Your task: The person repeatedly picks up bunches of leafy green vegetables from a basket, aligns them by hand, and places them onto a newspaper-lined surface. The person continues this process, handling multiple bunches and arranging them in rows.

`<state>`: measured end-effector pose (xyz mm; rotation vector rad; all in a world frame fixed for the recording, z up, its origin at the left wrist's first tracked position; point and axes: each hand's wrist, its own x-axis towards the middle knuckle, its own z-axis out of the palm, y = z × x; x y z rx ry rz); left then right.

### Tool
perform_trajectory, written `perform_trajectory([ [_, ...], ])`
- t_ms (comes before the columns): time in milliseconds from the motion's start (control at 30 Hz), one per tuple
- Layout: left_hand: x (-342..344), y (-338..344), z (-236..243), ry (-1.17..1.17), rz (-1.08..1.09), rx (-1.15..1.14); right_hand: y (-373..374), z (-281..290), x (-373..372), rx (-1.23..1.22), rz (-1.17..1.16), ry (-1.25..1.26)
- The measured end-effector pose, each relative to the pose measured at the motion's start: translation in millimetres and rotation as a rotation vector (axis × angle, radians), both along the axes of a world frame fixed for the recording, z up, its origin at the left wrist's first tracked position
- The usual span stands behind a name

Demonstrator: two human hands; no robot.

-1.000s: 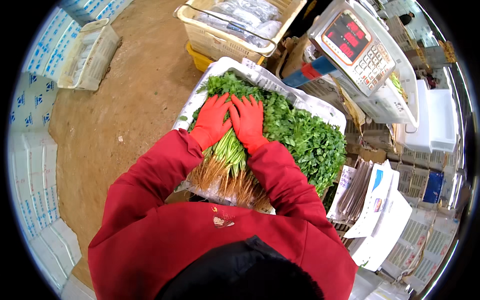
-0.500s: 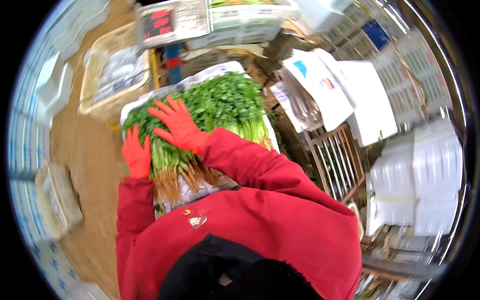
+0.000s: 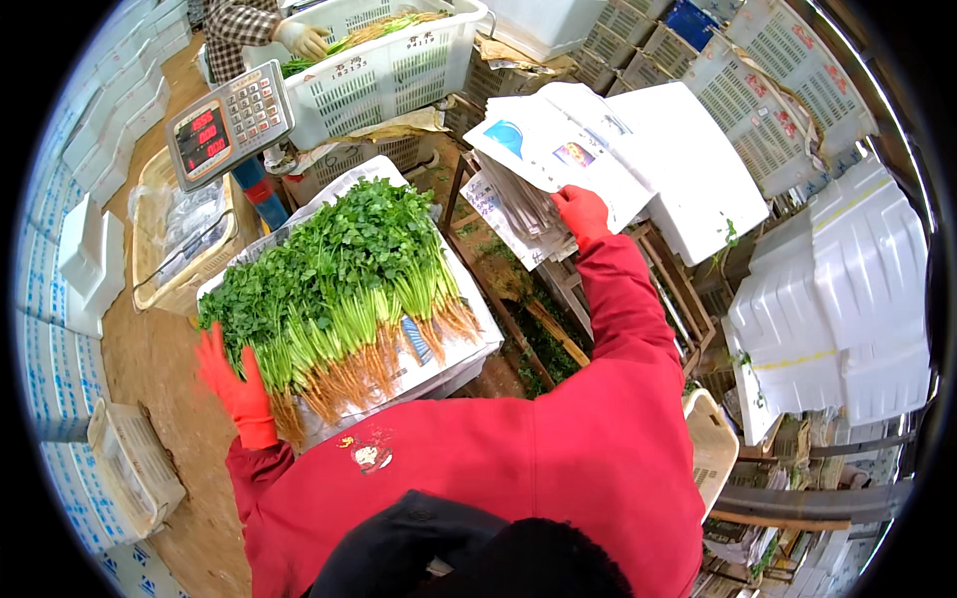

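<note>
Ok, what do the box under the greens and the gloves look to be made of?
The box looks like white expanded foam: thick, matt, blunt-edged walls. The gloves, left hand and right hand, look like orange-red rubber-coated knit, smooth with a faint sheen, though the coating is a guess. The greens are fresh leafy bunches with pale roots.

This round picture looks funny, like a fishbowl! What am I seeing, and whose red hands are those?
A small camera on a person's head looks down, and its wide lens bends everything round. The hands are the person's own, in orange-red gloves. The left hand rests against a pile of leafy green herbs with pale orange roots, lying on a white foam box. The right hand reaches a stack of printed paper sheets. Behind sits a grey weighing scale.
</note>
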<state>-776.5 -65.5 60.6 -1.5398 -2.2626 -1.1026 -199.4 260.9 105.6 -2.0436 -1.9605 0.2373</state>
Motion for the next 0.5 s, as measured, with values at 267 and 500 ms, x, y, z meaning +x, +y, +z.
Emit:
perform_trajectory([
  [267, 215.7, 102.9, 68.1, -0.654, -0.91, -0.059, 8.3, 63.3, 53.3, 0.731, -0.028, 0.766],
  [500, 287.4, 176.8, 31.1, -1.455, -0.535, -0.083, -161.0, 35.9, -113.4, 0.234, 0.948, 0.307],
])
